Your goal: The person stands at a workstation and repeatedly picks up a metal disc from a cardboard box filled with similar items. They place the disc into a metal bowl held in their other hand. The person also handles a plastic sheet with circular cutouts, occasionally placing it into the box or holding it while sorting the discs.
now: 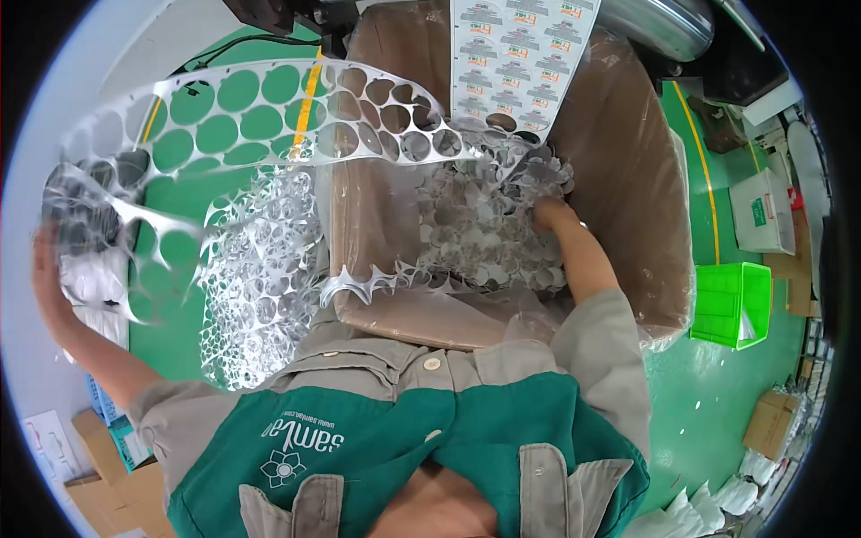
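Left hand (47, 269) grips punched label-waste strip (269, 117) outside lined carton (628, 179); right hand (549, 215) presses scrap (484, 224) inside (grasp unclear); 1 strip left, most packed.

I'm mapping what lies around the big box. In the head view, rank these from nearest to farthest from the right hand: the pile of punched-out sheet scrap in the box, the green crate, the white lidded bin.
1. Pile of punched-out sheet scrap: in the lined cardboard box, under the right hand.
2. Green crate: on the floor, right of the box.
3. White lidded bin: far right, beyond the crate.
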`<state>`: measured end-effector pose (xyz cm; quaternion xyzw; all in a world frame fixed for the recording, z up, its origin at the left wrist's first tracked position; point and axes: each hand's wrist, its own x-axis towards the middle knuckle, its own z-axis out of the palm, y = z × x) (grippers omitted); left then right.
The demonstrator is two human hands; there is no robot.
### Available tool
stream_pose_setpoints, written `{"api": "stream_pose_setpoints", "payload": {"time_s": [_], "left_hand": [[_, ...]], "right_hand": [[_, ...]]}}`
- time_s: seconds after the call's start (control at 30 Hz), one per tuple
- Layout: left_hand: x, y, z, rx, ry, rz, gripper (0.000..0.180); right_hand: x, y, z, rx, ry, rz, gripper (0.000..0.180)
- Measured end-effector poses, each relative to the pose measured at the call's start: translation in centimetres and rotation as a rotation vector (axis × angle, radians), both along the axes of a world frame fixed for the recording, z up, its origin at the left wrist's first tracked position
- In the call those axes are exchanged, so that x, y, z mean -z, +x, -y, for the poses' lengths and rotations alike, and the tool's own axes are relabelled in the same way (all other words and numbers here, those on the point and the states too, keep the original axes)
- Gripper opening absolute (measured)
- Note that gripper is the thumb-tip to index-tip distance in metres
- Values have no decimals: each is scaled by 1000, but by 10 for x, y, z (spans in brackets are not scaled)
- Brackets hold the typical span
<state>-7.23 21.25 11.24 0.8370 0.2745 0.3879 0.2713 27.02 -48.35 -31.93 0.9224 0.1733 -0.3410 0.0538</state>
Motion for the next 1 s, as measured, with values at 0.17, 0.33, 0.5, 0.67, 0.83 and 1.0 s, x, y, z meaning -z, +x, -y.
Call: {"api": "stream_pose_setpoints", "payload": {"time_s": [0.17, 0.33, 0.5, 0.67, 0.83, 1.0], "left_hand": [[64, 63, 81, 238, 146, -235, 32], [101, 176, 241, 741, 514, -319, 26], [181, 248, 329, 1034, 689, -249, 27], [213, 268, 352, 903, 939, -956, 28], [233, 272, 342, 963, 985, -815, 30], [231, 266, 339, 964, 1031, -787, 24]], "right_hand": [[21, -6, 46, 102, 179, -30, 58], [-20, -19, -14, 20, 124, -204, 64], [-19, -19, -26, -98, 316, -123, 60], [12, -13, -16, 0, 292, -63, 62], [-45, 9, -33, 125, 507, 1, 55], [-206, 3, -49, 300, 1772, -372, 55]]}}
